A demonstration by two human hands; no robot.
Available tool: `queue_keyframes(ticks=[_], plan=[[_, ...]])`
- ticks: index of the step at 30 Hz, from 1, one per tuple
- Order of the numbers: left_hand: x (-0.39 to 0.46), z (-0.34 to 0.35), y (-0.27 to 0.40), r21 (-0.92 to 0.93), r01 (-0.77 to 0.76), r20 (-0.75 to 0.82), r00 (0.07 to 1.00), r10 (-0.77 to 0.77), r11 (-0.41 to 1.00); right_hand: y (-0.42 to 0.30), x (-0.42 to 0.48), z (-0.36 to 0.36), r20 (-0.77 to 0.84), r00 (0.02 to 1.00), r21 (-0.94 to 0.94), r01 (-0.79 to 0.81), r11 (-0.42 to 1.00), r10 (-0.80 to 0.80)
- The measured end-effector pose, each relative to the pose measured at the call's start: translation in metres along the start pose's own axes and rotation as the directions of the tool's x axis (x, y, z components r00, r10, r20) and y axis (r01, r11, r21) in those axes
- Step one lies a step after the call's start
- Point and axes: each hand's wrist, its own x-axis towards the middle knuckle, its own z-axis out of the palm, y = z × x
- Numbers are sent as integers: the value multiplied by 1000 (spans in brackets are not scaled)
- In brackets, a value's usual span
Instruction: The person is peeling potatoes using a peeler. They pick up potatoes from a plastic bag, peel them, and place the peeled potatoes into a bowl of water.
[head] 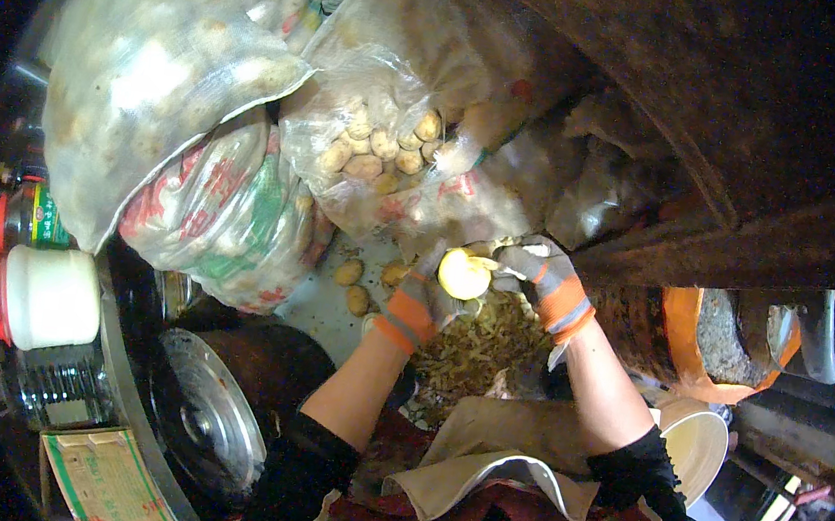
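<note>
My left hand (422,291), in a grey and orange knit work glove, grips a potato (464,274) whose visible side is peeled and bright yellow. Close against its right side is my right hand (540,276), gloved alike, with the fingers curled around a small pale tool, probably a peeler. Most of that tool is hidden by the fingers. Below both hands lies a heap of brown and yellowish peelings (480,349). Several unpeeled potatoes (357,300) rest on the floor left of my left hand.
An open woven sack (409,34) of potatoes lies ahead. Full sacks (157,62) are stacked at left. Nearby stand a lidded pot (210,414), a white tub (52,299) and a cardboard box (113,484). At right are a pale bucket (694,445) and an orange-rimmed container (681,339).
</note>
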Motion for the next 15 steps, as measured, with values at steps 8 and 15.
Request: queue_keyframes(ticks=[8, 15], plan=[[-7, -1, -16, 680, -196, -133, 915, 381, 707, 48, 23, -4, 64, 997, -632, 13, 775, 35], [-19, 13, -6, 281, -157, -108, 975, 194, 947, 6, 5, 8, 56, 998, -70, 8, 998, -4]])
